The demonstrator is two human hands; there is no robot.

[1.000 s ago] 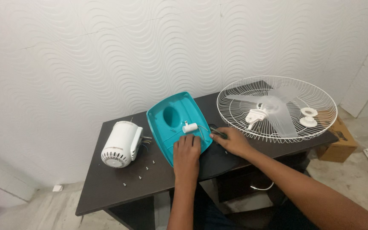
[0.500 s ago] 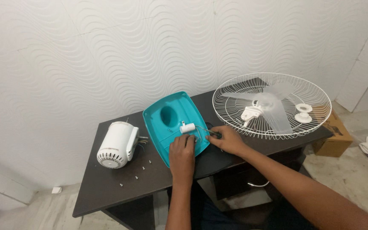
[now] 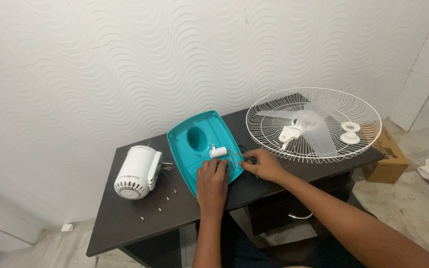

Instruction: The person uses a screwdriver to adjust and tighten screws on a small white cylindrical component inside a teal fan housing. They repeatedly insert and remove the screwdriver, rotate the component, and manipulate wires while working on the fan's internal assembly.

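A teal plastic fan base cover (image 3: 199,144) lies hollow side up on a dark table (image 3: 125,223). A small white cylinder part (image 3: 218,152) with thin wires sits on its right side. My left hand (image 3: 211,182) rests on the cover's near edge, fingers pressing down on it. My right hand (image 3: 260,165) is just right of the cover, fingers pinched on a small dark part joined to the wires.
A white fan motor housing (image 3: 136,172) lies at the table's left, with several small screws (image 3: 159,203) beside it. A white wire fan guard (image 3: 314,124) holding a clear blade and white caps fills the right end. A cardboard box (image 3: 386,159) stands on the floor beyond.
The view has shifted slightly. My hands stay at the cover's near right side, and the right hand has closed in on the small dark part by the wires.
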